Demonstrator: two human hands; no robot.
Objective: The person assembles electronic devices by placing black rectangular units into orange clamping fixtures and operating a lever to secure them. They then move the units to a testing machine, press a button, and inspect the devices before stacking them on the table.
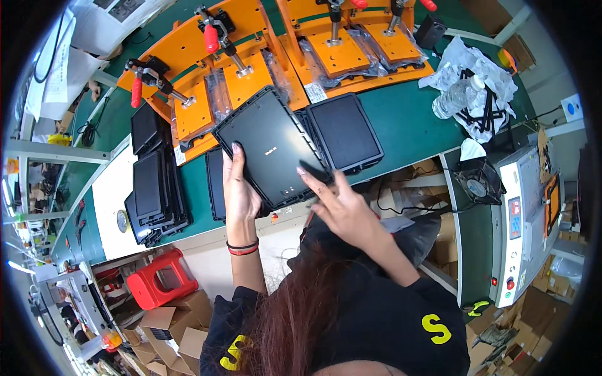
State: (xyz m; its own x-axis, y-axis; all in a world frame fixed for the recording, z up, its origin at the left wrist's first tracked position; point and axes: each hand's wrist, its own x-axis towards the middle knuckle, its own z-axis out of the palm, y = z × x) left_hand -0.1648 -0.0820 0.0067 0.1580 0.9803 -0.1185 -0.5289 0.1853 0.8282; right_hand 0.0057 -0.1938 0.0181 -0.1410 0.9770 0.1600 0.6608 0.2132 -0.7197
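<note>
A black rectangular plastic cover [266, 135] with a clipped, notched rim is tilted in front of me. My left hand [240, 195] grips its lower left edge, the thumb on the face and the other fingers hidden beneath. My right hand [343, 212] is at the cover's lower right, its index finger stretched over the face and seeming to touch it, the fingers apart. Small marks show near the middle and bottom of the face. Just right of it on the green table lies another black framed panel [345, 133]; part of a further one [215, 185] shows behind my left hand.
Orange clamping fixtures [244, 81] with red-handled toggle clamps line the back. Black panels [150, 185] are stacked at left. At right are a plastic bottle [458, 99] on crumpled wrapping, a fan [478, 182] and a white machine [514, 219]. A red stool [162, 279] stands below left.
</note>
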